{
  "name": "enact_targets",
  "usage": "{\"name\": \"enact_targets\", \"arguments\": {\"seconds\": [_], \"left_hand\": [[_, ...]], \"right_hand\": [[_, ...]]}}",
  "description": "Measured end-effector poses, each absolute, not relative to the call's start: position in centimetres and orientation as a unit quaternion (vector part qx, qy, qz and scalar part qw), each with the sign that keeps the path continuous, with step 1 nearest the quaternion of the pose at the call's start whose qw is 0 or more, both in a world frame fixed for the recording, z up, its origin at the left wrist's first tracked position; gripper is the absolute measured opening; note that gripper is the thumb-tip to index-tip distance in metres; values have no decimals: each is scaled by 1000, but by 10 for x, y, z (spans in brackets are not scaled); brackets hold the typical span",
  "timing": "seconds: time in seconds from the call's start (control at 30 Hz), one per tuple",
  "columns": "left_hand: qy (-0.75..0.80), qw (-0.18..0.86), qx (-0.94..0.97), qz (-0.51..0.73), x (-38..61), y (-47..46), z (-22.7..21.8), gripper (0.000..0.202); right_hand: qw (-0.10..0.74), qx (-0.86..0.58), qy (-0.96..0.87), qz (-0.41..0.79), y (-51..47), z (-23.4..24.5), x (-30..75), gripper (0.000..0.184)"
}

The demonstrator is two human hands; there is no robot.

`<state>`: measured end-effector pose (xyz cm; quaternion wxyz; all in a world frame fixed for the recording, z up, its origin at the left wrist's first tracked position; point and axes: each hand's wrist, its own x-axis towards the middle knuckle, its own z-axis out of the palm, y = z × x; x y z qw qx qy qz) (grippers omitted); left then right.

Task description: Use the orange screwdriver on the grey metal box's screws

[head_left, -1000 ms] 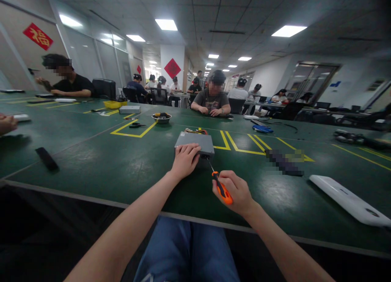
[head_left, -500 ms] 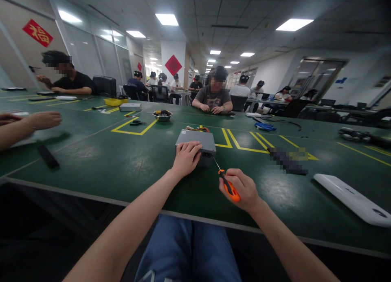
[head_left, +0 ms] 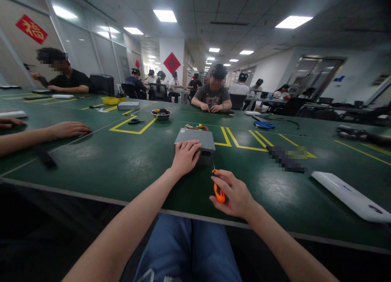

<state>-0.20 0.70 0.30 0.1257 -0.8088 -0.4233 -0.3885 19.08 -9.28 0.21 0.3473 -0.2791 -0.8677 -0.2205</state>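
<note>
A grey metal computer power supply (head_left: pixel 198 136) sits on the green table, with its socket side facing me and coloured wires at its far side. My left hand (head_left: pixel 185 155) holds it from the near left, fingers laid over the top; the thumb is hidden. In my right hand (head_left: pixel 233 191) is an orange and black screwdriver (head_left: pixel 219 193), held loosely between thumb and fingers. Its thin shaft points up to the lower right corner of the power supply's near face. Whether the tip sits in a screw is too small to tell.
A white case (head_left: pixel 348 195) lies at the right, near a dark pixelated object (head_left: pixel 284 159). Further back are a metal bowl (head_left: pixel 161 115), blue cable (head_left: pixel 264 125) and another grey box (head_left: pixel 128 106). A co-worker's hand (head_left: pixel 69 129) rests at the left; another person (head_left: pixel 214 92) sits opposite.
The screwdriver has swung from leaning right to nearly upright in view, and my right hand has shifted left with its fingers loosened. The co-worker's hand at left has come down onto the table.
</note>
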Motion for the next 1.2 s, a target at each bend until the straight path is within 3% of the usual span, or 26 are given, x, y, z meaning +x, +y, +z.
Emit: {"name": "enact_targets", "arguments": {"seconds": [0.1,0.37,0.5,0.7,0.83,1.03,1.2], "left_hand": [[-421,126,-809,-390,-2,7,3,27],[-422,124,-809,-391,-2,7,3,27],[-420,124,-810,-391,-2,7,4,27],[-423,126,-810,-386,-3,6,5,27],[-421,126,-812,-384,-3,7,4,27],[-422,125,-810,-388,-2,7,4,27],[-422,121,-810,-388,-2,6,5,27]], "right_hand": [[335,-268,-871,-238,-96,4,194,38],[411,-272,-832,-256,-94,2,190,19],[375,-265,-853,-249,-96,3,189,16],[348,-257,-888,-156,-101,7,195,40],[344,-246,-889,-174,-100,7,196,37],[417,-249,-852,-198,-97,3,195,29],[361,-254,-875,-200,-100,5,195,31]]}}
